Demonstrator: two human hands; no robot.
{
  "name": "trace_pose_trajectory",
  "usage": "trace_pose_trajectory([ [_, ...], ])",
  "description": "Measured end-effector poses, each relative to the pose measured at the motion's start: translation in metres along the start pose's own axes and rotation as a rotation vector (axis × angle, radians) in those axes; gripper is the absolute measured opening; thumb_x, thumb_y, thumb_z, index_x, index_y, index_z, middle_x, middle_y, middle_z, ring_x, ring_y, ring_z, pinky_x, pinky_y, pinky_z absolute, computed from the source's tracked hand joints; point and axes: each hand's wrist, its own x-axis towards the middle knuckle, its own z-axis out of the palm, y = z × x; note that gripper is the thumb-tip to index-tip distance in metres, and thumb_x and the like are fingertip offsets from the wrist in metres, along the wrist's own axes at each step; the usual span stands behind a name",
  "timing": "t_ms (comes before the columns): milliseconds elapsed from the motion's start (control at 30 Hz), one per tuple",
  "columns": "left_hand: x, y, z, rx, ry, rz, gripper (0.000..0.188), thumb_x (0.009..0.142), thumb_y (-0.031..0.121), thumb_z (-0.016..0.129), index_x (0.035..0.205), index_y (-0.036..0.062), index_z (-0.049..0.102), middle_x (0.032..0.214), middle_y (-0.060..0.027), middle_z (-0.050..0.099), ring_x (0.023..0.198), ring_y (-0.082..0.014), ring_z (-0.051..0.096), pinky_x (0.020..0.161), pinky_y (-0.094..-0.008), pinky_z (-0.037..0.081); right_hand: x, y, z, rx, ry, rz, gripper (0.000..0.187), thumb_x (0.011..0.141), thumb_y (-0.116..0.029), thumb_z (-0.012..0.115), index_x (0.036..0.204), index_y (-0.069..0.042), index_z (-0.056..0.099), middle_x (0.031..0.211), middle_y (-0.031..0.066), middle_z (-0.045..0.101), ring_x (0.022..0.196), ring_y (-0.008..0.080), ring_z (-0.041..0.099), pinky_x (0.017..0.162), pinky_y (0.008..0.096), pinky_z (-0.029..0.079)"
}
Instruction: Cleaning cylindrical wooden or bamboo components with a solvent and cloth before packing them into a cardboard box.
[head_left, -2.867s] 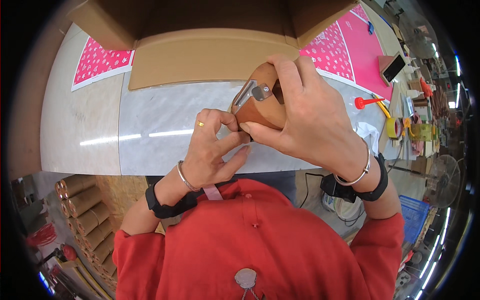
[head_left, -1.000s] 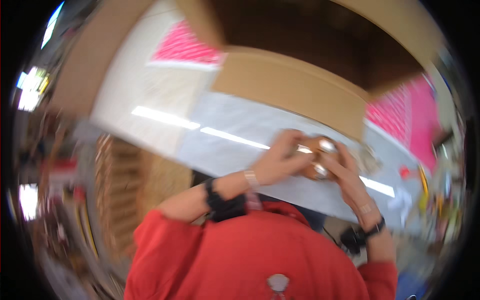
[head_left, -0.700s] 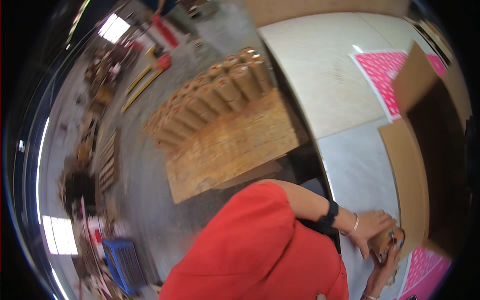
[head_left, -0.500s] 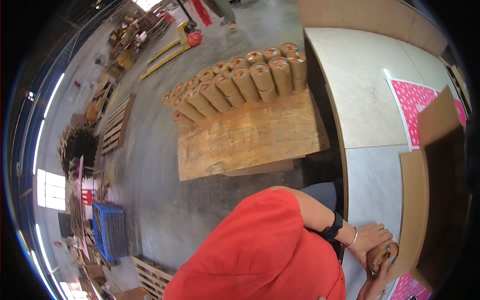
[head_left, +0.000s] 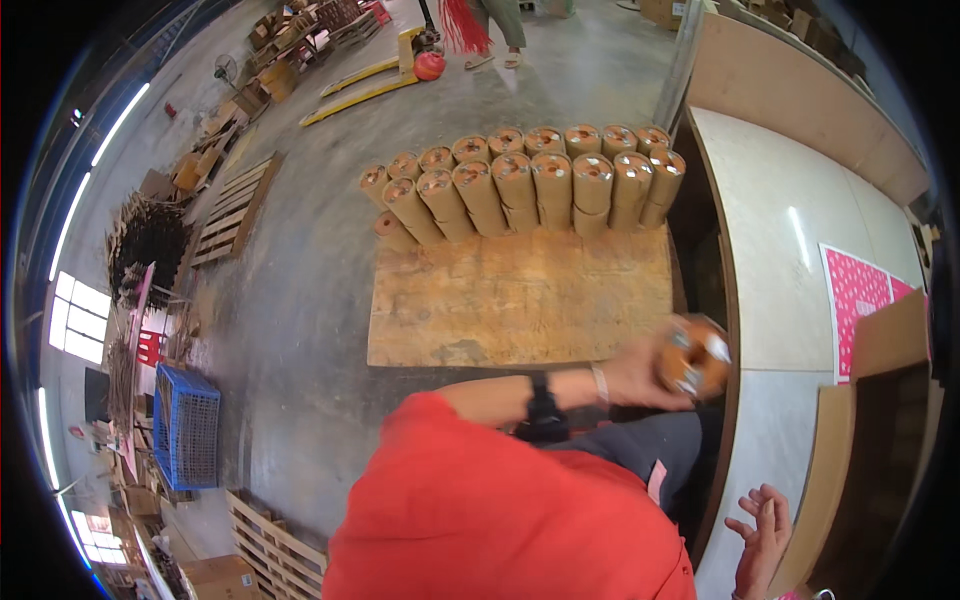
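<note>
My left hand [head_left: 636,373] is wrapped round a brown paper-wrapped roll [head_left: 697,357], whose round end shows orange-brown with shiny silvery patches. Motion smears both somewhat. They are beside the worktable's left edge, over the near right corner of a low wooden platform [head_left: 520,300]. Similar upright rolls [head_left: 512,190] stand in rows along the platform's far side, some stacked on others. Over the pale worktable [head_left: 775,420], my right hand [head_left: 765,535] is empty, its fingers apart. Next to it stands an open cardboard box [head_left: 832,440] with a dark inside.
A pink patterned sheet [head_left: 852,290] lies on the worktable behind the box. On the floor are a yellow pallet jack [head_left: 365,85], wooden pallets [head_left: 238,212] and a blue mesh crate [head_left: 187,428]. A person in green trousers [head_left: 505,22] stands at the far side.
My left hand has carried the roll from the worktable leftward, out over the platform's near corner. My right hand has come off the roll and opened. The view has shifted.
</note>
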Motion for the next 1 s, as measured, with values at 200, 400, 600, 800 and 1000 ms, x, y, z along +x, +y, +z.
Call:
trace_pose_trajectory([
  [200,-0.075,-0.037,-0.241,0.327,0.689,-0.185,0.077,0.063,0.030,0.086,0.121,0.0008,0.046,0.113,-0.0101,0.058,0.103,-0.0187,0.058,0.085,-0.0320,0.050,0.022,0.006,0.023,-0.253,-0.133,0.104,0.034,0.094,-0.023,0.056,0.116,0.003,0.056,0.101,0.0128,0.061,0.089,0.0180,0.060,0.073,0.0290,0.053],
  [400,-0.148,-0.070,-0.410,0.465,1.236,-0.173,0.078,0.065,0.018,0.084,0.127,-0.0021,0.040,0.118,-0.0135,0.056,0.104,-0.0214,0.057,0.091,-0.0345,0.048,0.044,0.000,0.061,-0.387,-0.178,0.171,0.030,0.093,-0.023,0.058,0.111,0.000,0.058,0.088,0.0044,0.060,0.075,0.0105,0.056,0.064,0.0232,0.049],
  [600,-0.172,-0.117,-0.503,0.554,1.497,-0.265,0.091,0.061,0.025,0.086,0.131,-0.0024,0.035,0.125,-0.0162,0.052,0.113,-0.0246,0.053,0.097,-0.0353,0.042,0.049,0.009,0.061,-0.560,-0.189,0.195,0.029,0.092,-0.024,0.059,0.107,0.000,0.060,0.081,0.0027,0.059,0.069,0.0097,0.053,0.060,0.0229,0.046],
  [800,-0.140,-0.131,-0.516,0.458,1.502,-0.379,0.097,0.057,0.034,0.087,0.131,-0.0031,0.036,0.125,-0.0186,0.053,0.114,-0.0297,0.053,0.097,-0.0368,0.042,0.050,0.031,0.032,-0.659,-0.146,0.215,0.026,0.092,-0.023,0.058,0.103,0.000,0.060,0.075,0.0058,0.061,0.062,0.0123,0.056,0.056,0.0265,0.048],
  [1000,-0.138,-0.177,-0.550,0.487,1.431,-0.362,0.098,0.059,0.036,0.085,0.133,-0.0036,0.035,0.124,-0.0192,0.054,0.116,-0.0308,0.052,0.099,-0.0377,0.041,0.049,0.093,-0.024,-0.790,-0.049,0.195,0.029,0.088,-0.025,0.064,0.102,0.000,0.060,0.073,0.0066,0.061,0.061,0.0148,0.057,0.051,0.0283,0.049],
])
